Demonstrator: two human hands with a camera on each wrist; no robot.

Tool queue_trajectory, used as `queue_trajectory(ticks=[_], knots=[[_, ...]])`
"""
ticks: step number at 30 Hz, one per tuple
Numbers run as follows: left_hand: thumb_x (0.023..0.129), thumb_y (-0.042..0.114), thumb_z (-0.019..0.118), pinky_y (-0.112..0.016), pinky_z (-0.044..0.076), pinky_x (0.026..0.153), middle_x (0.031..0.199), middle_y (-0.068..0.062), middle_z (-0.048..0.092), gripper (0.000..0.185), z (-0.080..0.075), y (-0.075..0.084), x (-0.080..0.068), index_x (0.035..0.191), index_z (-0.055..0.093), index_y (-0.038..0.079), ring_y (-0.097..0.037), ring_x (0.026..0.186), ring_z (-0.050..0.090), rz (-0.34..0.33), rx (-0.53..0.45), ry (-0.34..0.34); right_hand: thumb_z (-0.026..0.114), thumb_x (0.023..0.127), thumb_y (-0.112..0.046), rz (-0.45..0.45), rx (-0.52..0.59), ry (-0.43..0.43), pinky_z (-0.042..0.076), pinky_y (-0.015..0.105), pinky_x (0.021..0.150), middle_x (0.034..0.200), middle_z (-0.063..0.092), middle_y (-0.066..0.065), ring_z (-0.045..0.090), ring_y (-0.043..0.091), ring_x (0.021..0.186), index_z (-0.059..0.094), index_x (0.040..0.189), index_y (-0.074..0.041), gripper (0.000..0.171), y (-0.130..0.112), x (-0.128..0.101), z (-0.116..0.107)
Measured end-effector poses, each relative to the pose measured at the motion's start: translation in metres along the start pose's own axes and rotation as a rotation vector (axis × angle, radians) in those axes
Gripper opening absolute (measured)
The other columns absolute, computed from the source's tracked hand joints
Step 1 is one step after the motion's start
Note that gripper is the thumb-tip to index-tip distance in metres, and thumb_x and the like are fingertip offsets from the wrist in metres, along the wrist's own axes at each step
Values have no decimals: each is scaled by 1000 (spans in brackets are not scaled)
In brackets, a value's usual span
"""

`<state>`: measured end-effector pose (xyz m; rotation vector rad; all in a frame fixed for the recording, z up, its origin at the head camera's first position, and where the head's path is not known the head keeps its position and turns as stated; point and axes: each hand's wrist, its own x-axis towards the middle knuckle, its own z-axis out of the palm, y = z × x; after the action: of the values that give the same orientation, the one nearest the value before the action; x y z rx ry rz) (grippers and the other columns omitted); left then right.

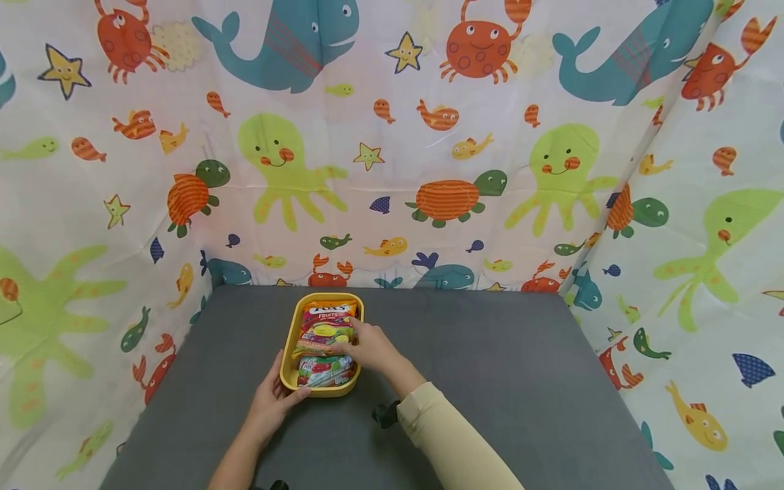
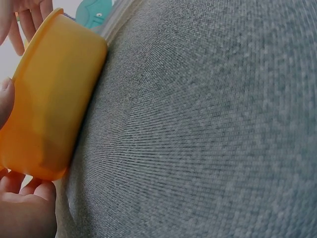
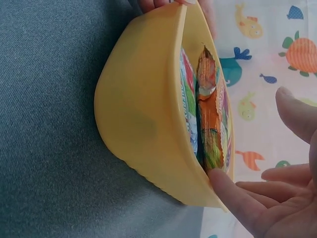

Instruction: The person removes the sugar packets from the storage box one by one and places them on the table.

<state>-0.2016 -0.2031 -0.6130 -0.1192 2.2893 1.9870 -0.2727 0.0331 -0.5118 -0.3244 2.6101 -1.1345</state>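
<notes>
A yellow plastic tub (image 1: 286,371) holds two candy bags. The upper one is an orange and purple Fox's fruits bag (image 1: 324,330); nearer me is a green and red candy bag (image 1: 321,373). My left hand (image 1: 269,401) grips the tub's near left corner, thumb along the front and fingers at the left side. Over the tub's right rim reaches my right hand (image 1: 373,347), its fingers spread and fairly straight. In the right wrist view, one fingertip (image 3: 218,178) touches the Fox's bag's end beside the rim, and the thumb stands apart from the bag.
The tub stands on a grey cloth-covered table (image 1: 520,381). A white curtain (image 1: 392,204) printed with sea animals hangs behind and along both sides. A dark strap piece (image 1: 386,414) sits at my right wrist, by the light sleeve (image 1: 453,435).
</notes>
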Motion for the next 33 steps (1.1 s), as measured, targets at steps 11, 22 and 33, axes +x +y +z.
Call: queue_trajectory(ticks=[11, 22, 33], knots=[[90, 28, 78, -32, 29, 116, 170, -7, 9, 106, -1, 0, -1, 164, 3, 27, -28, 155, 20, -18, -13, 5, 73, 92, -45, 59, 16, -9, 54, 46, 101, 133, 61, 13, 61, 22, 108, 39, 154, -5, 82, -9, 9, 11], [90, 25, 78, -17, 33, 110, 170, -9, 10, 105, -1, 0, -1, 164, 3, 23, -28, 154, 20, 6, -16, -6, 74, 91, -43, 116, 31, 42, 52, 51, 104, 143, 56, 15, 58, 27, 117, 34, 158, -12, 84, -19, 12, 18], [90, 23, 79, -34, 31, 115, 170, -10, 11, 106, 2, 0, 0, 164, 4, 24, -30, 154, 22, -14, -28, 8, 76, 92, -34, 166, 74, 160, 53, 52, 101, 142, 57, 18, 60, 31, 120, 38, 155, -5, 79, -25, 18, 29]])
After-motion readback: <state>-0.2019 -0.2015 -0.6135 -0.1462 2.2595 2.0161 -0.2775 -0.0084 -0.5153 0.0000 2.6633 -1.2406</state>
